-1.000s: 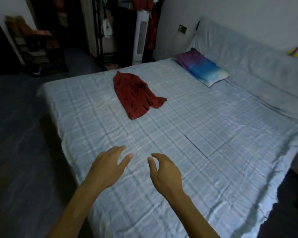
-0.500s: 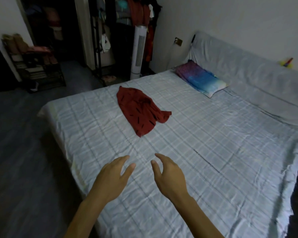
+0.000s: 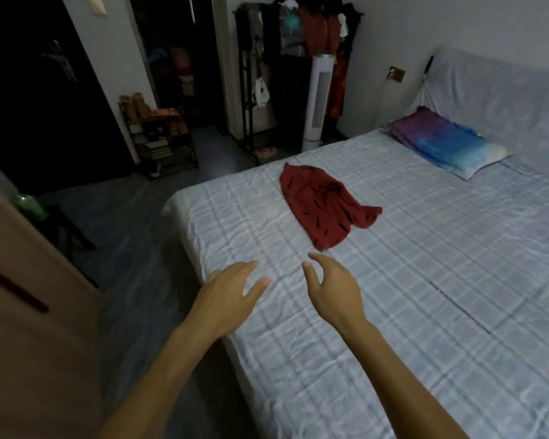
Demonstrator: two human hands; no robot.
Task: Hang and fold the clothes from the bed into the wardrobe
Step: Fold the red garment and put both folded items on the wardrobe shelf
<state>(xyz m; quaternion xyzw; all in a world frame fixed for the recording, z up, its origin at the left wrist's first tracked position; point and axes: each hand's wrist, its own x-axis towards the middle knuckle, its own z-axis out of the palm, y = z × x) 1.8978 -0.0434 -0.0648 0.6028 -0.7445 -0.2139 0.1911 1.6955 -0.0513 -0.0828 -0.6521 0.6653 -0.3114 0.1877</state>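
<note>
Red garment [image 3: 325,205], black-flecked, lies crumpled on the bed [image 3: 425,280] beyond both hands' released, empty fingers [image 3: 251,269].

A crumpled red patterned garment [image 3: 325,205] lies on the pale checked quilted bed [image 3: 425,280], towards its far left part. A purple-and-blue pillow [image 3: 447,147] rests at the far right, by the headboard. Behind the bed's far edge stands a white tower fan [image 3: 318,103], with a black clothes rack [image 3: 286,58] behind and left of it. Further left, a dark shoe shelf [image 3: 162,144] sits on the floor. Both hands, the left hand [image 3: 232,299] and right hand [image 3: 333,293], hover over the bed's near left edge, the garment just beyond them.
</note>
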